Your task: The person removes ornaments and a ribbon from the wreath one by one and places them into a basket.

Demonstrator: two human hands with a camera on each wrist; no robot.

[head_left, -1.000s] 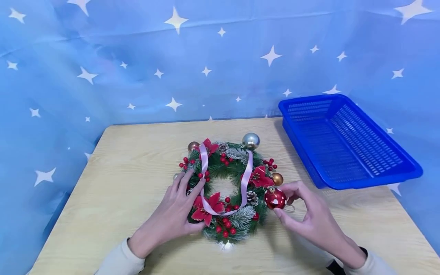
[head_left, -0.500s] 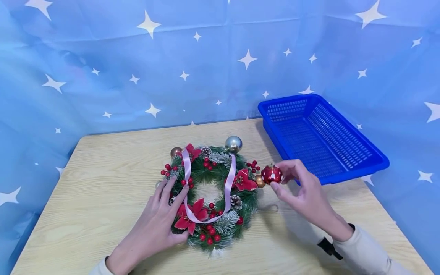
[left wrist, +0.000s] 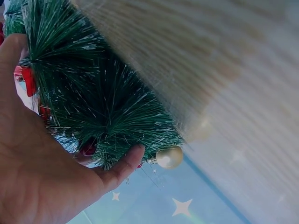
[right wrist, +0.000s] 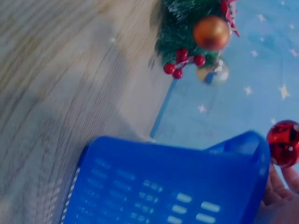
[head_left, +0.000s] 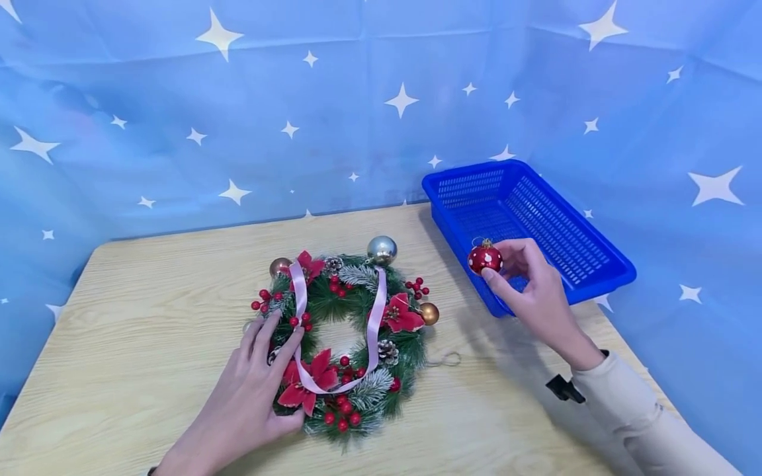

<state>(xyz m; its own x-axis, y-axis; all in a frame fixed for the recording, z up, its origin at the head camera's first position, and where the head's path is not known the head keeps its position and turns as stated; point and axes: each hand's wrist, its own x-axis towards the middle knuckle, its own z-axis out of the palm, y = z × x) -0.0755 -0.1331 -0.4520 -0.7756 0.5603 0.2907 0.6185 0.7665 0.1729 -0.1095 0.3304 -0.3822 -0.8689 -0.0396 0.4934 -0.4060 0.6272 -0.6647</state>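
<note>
A green wreath [head_left: 333, 301] lies on the table, decked with red poinsettias, berries, pine cones, shiny balls and a pink ribbon [head_left: 374, 330]. My left hand [head_left: 247, 383] holds its left side; in the left wrist view the fingers and thumb [left wrist: 124, 165] curve about the pine needles [left wrist: 107, 107]. Between thumb and fingers, my right hand [head_left: 538, 297] pinches a red Christmas ball [head_left: 483, 259] with white dots and a gold cap. The ball hangs by the near left rim of a blue basket [head_left: 553, 228]. In the right wrist view, the red ball [right wrist: 284, 143] shows beside the basket's edge.
The blue plastic basket stands at the table's back right, to the right of the wreath. A thin loop [head_left: 450, 359] lies right of the wreath on the wooden table [head_left: 178, 304]. A blue curtain [head_left: 333, 79] with white stars hangs behind.
My right hand has carried the red Christmas ball away from the wreath's right side, up to the basket's rim. My left hand stays on the wreath. The head view has turned right.
</note>
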